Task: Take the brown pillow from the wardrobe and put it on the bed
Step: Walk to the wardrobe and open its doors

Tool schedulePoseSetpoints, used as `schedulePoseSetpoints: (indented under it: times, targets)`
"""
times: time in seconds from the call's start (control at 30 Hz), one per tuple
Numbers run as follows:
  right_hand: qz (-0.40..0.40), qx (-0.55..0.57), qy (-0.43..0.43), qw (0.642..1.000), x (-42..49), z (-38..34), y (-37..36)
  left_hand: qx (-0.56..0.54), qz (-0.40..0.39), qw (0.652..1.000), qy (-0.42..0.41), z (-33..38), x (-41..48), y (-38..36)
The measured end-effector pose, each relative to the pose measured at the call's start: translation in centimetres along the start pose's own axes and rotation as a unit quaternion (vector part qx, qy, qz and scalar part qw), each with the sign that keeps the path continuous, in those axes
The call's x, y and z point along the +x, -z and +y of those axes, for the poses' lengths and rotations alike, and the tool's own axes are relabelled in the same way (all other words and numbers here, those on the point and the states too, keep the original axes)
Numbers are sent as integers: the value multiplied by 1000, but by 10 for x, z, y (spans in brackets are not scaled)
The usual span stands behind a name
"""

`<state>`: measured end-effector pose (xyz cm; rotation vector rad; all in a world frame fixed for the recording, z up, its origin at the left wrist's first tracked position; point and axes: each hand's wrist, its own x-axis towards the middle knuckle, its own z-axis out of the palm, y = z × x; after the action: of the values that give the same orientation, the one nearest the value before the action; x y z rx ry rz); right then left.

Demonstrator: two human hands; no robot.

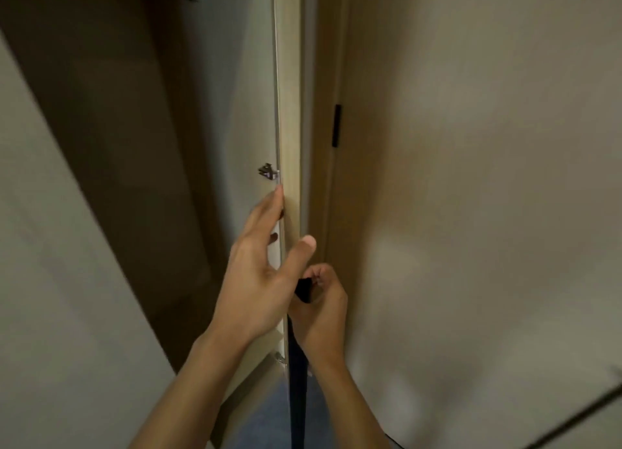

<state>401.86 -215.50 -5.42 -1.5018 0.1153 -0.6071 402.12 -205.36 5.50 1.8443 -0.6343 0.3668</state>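
Two hands met at the wardrobe door's (289, 119) edge. My left hand (259, 273) was spread open, fingers hooked around that edge, thumb toward one o'clock. My right hand (319, 310) was curled closed on the dark handle (303, 289). No brown pillow showed.

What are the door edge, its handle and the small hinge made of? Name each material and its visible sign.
Door edge: looks like pale wood-look laminate, matte, faint grain. Handle, pinched by the right hand: black, matte, plastic or coated metal; cannot tell. Hinge: metal, with silvery glints. The left hand rests on the edge.
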Motion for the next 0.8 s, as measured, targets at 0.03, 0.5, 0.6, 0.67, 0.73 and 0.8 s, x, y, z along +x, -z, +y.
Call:
schedulePoseSetpoints:
  times: [0.03,0.5,0.6,0.67,0.73,0.8]
  targets:
    - [30,-9,8,999,5,0,12,4,-21,1000,-6,3,3,-9]
    - [178,-149,70,970,80,10,126,58,-211,973,-72,25,80,-140]
    - [147,-128,50,980,96,8,141,64,-231,969,-68,24,95,-164]
    - [128,-117,36,984,108,5,151,63,-242,966,-67,21,105,-179]
    - [113,-135,25,984,121,7,161,71,-252,963,-67,17,113,-192]
    - [99,-174,24,980,134,11,170,74,-265,959,-66,13,120,-202]
